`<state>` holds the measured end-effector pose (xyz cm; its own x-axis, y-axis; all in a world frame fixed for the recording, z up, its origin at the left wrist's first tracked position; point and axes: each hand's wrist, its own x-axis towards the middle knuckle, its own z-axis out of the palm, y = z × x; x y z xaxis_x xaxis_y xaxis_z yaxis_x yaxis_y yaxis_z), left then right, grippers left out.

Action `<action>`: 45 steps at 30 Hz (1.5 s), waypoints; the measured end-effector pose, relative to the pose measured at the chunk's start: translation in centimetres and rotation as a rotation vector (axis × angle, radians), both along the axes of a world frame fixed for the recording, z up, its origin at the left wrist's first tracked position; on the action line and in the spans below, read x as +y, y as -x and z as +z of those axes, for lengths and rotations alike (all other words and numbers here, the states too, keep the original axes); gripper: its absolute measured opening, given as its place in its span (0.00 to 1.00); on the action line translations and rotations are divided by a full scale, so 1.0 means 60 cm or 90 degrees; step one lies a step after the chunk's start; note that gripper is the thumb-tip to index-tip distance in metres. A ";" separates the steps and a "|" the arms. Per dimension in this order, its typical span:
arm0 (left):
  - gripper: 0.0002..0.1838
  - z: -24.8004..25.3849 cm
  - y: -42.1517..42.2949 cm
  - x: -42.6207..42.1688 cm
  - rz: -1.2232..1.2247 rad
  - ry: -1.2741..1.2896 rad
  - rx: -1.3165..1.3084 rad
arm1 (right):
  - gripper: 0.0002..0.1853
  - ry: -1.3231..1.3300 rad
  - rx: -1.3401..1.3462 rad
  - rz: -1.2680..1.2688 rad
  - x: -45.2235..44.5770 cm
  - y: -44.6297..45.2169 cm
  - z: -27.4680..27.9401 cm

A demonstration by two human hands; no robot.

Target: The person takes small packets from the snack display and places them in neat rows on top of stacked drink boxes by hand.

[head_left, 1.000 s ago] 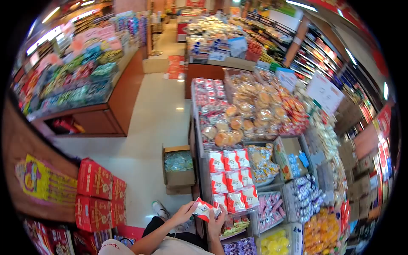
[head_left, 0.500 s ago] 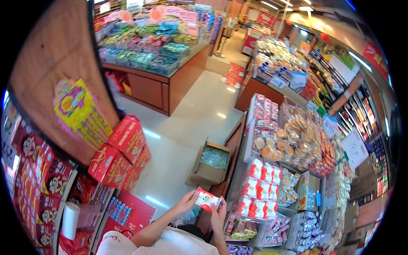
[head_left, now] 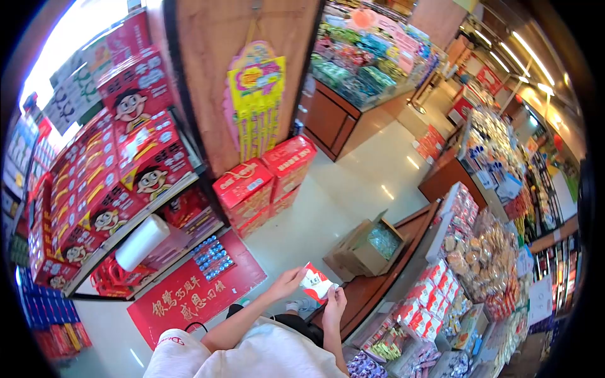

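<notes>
A small red and white packet [head_left: 317, 283] is held up between both hands, above the floor and beside the snack counter. My left hand [head_left: 287, 283] pinches its left edge. At its lower right corner, the fingers of my right hand [head_left: 334, 300] are closed on it. Similar red and white packets [head_left: 432, 296] lie in rows on the counter to the right of my right hand.
An open cardboard box [head_left: 365, 247] stands on the floor ahead, against the wooden counter side. Red boxes [head_left: 246, 192] are stacked by the pillar. On the left, a shelf holds red cartons [head_left: 104, 198] and a white roll [head_left: 142, 242]. A red mat [head_left: 189, 296] lies below.
The view has swung left, so the snack counter sits farther right and the left shelf and red mat show more fully. Both hands still hold the packet.
</notes>
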<state>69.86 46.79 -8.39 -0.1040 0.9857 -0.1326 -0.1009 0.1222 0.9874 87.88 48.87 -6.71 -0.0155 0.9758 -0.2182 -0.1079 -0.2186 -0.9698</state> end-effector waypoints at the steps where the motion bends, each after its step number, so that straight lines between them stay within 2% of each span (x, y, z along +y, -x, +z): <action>1: 0.22 0.000 0.016 -0.015 0.006 0.006 0.009 | 0.11 0.005 -0.002 0.017 -0.006 0.013 -0.008; 8: 0.24 0.014 0.135 -0.130 0.093 0.074 0.072 | 0.11 0.014 0.005 0.130 -0.055 0.146 -0.012; 13: 0.25 -0.030 0.187 -0.179 0.257 0.106 0.061 | 0.10 0.054 0.009 0.231 -0.076 0.217 -0.024; 18: 0.25 -0.025 0.237 -0.200 0.362 0.086 0.053 | 0.15 0.073 0.012 0.338 -0.078 0.288 -0.017; 23: 0.24 -0.022 0.309 -0.190 0.442 0.103 0.092 | 0.13 0.049 -0.039 0.420 -0.034 0.381 0.006; 24: 0.22 0.005 0.328 -0.187 0.461 0.061 0.087 | 0.13 0.044 -0.042 0.438 -0.022 0.408 0.010; 27: 0.20 0.029 0.412 -0.174 0.498 0.032 0.199 | 0.12 -0.040 -0.060 0.515 0.026 0.498 -0.003; 28: 0.18 0.035 0.445 -0.169 0.516 0.020 0.227 | 0.13 -0.058 -0.062 0.535 0.033 0.536 0.033; 29: 0.17 0.048 0.483 -0.167 0.510 0.076 0.274 | 0.12 -0.077 -0.039 0.560 0.045 0.578 0.049; 31: 0.15 0.105 0.547 -0.145 0.602 -0.052 0.320 | 0.11 -0.117 0.006 0.607 0.072 0.659 0.074; 33: 0.15 0.099 0.628 -0.116 0.699 -0.151 0.356 | 0.10 -0.157 0.031 0.654 0.105 0.747 0.063; 35: 0.18 0.144 0.698 -0.113 0.700 -0.012 0.418 | 0.19 -0.197 0.116 0.655 0.112 0.828 0.107; 37: 0.20 0.167 0.759 -0.096 0.762 -0.098 0.466 | 0.26 -0.269 0.071 0.687 0.130 0.904 0.125; 39: 0.22 0.188 0.809 -0.085 0.783 -0.054 0.458 | 0.31 -0.395 0.053 0.673 0.138 0.974 0.148; 41: 0.22 0.153 0.892 -0.072 0.794 -0.144 0.663 | 0.30 -0.442 -0.013 0.709 0.147 1.030 0.164; 42: 0.21 0.174 0.904 -0.072 0.760 -0.092 0.635 | 0.28 -0.493 -0.035 0.723 0.154 1.059 0.159; 43: 0.25 0.171 0.930 -0.072 0.740 -0.059 0.687 | 0.27 -0.518 -0.065 0.764 0.162 1.088 0.153; 45: 0.31 0.168 0.958 -0.073 0.701 0.098 0.790 | 0.27 -0.736 -0.085 0.701 0.168 1.140 0.133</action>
<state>12.39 42.43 1.68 -0.8035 0.3601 0.4741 0.5848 0.6266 0.5151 19.47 58.97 1.27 -0.8322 0.1364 0.5375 -0.3064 0.6948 -0.6507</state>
